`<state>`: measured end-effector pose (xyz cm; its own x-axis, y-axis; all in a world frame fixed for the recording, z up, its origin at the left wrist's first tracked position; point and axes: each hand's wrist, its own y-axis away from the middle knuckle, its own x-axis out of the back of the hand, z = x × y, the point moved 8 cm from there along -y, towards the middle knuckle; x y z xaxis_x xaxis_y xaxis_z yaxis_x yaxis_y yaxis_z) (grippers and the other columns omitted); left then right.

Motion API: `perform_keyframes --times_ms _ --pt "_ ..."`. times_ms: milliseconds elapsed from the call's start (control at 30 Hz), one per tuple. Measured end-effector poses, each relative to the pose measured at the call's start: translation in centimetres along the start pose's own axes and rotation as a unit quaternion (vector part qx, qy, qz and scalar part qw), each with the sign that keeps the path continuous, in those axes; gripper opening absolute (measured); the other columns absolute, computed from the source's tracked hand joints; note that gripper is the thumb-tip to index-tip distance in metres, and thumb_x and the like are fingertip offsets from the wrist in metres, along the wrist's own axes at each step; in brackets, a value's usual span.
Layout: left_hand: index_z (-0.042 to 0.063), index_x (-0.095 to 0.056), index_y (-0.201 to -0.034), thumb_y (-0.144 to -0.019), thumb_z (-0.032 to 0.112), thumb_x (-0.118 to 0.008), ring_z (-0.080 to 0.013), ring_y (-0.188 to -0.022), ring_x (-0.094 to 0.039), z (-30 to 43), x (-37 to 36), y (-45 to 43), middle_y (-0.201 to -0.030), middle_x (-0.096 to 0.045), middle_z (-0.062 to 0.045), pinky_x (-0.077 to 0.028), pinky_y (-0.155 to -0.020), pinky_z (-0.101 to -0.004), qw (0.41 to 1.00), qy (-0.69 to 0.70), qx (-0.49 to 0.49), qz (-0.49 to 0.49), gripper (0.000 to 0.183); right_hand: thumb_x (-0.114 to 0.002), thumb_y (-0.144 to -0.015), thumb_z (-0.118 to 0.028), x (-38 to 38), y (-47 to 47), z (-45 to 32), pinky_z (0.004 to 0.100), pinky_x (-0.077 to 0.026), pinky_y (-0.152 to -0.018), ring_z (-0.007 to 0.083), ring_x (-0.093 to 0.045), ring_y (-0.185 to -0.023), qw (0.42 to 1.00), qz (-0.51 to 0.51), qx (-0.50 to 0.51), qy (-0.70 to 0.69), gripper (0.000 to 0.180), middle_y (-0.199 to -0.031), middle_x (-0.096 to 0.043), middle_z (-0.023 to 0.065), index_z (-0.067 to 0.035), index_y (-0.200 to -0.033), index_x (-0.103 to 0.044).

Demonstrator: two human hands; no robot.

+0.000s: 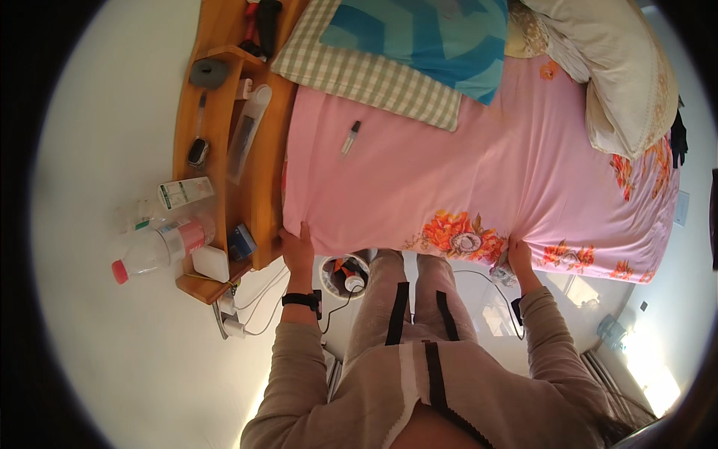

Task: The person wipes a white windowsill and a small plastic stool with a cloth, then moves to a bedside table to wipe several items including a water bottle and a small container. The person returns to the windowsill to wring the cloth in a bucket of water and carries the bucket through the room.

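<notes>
A pink bed sheet [392, 179] printed with orange flowers covers the bed before me. At the bed's near left corner, my left hand [297, 252] grips the sheet's edge, thumb on top. My right hand [521, 261] holds a gathered part of the near edge, and creases fan out from it across the sheet. Beside that hand hangs a small bunched item [503, 274], which I cannot identify. A capped marker-like tube [351, 138] lies on the sheet. Farther back are a checked pillow [381, 81], a blue patterned pillow [426, 39] and a cream quilt or pillow [628, 84].
A wooden headboard shelf [269, 168] on the left bears a smartwatch [198, 152], a white tube [185, 192], a plastic bottle [162, 247] and a white box [211, 264]. Below are a waste bin [343, 276], white plugs [234, 328] and cables. A water jug [611, 331] stands at right.
</notes>
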<state>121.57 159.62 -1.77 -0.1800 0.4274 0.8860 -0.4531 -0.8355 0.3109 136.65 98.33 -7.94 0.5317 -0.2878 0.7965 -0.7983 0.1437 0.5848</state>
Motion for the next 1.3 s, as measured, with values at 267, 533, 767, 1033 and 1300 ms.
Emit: perform_keyframes --times_ms 267,533,767,1033,1300 --pt "0.004 -0.036 -0.141 -0.091 0.037 -0.055 -0.0402 -0.137 -0.023 8.0 0.7 7.0 -0.147 -0.024 -0.024 -0.02 -0.109 -0.0544 0.953 -0.049 -0.281 0.104 0.063 -0.063 -0.086 -0.04 10.3 -0.2 -9.8 0.0429 -0.049 -0.071 0.0365 -0.063 -0.08 0.992 0.008 0.081 -0.094 0.037 -0.083 -0.064 0.0186 -0.003 -0.083 -0.063" --pt "0.033 -0.042 -0.142 -0.09 0.033 -0.056 -0.0457 -0.143 -0.003 13.0 -8.8 9.1 -0.158 -0.006 -0.015 -0.006 -0.1 -0.0756 0.934 -0.115 -0.298 -0.16 0.054 -0.062 -0.084 -0.039 5.5 -3.8 -28.3 0.0448 -0.054 -0.081 0.0405 -0.066 -0.09 0.959 -0.075 0.269 -0.045 0.063 -0.152 -0.02 0.0246 -0.029 -0.142 -0.04" --pt "0.03 -0.05 -0.136 -0.087 0.024 -0.06 -0.0411 -0.142 -0.015 9.8 -6.8 11.4 -0.153 -0.022 -0.018 -0.01 -0.103 -0.0721 0.93 -0.127 -0.271 -0.214 0.05 -0.061 -0.087 -0.036 1.8 8.0 -24.1 0.0466 -0.051 -0.085 0.0428 -0.059 -0.107 0.852 -0.145 0.467 0.19 0.043 -0.151 -0.025 0.0215 -0.022 -0.127 -0.058" --pt "0.017 -0.059 -0.126 -0.085 0.014 -0.062 -0.0423 -0.13 -0.034 10.8 -6.7 11.4 -0.139 -0.04 -0.022 -0.032 -0.108 -0.0495 0.938 0.018 -0.33 -0.102 0.041 -0.065 -0.087 -0.026 9.0 -3.4 -34.6 0.0405 -0.048 -0.083 0.0238 -0.058 -0.103 0.878 0.041 0.285 -0.383 0.026 -0.117 -0.056 0.0071 -0.011 -0.108 -0.064" --pt "0.008 -0.058 -0.122 -0.086 0.01 -0.063 -0.033 -0.106 -0.053 1.2 -6.6 17.8 -0.13 -0.043 -0.017 -0.047 -0.088 -0.0415 0.97 0.147 -0.16 -0.108 0.036 -0.06 -0.073 0.0 -6.4 10.2 -37.5 0.0421 -0.043 -0.089 0.028 -0.052 -0.105 0.773 -0.165 0.613 0.005 0.04 -0.108 -0.06 0.0053 -0.014 -0.11 -0.064"
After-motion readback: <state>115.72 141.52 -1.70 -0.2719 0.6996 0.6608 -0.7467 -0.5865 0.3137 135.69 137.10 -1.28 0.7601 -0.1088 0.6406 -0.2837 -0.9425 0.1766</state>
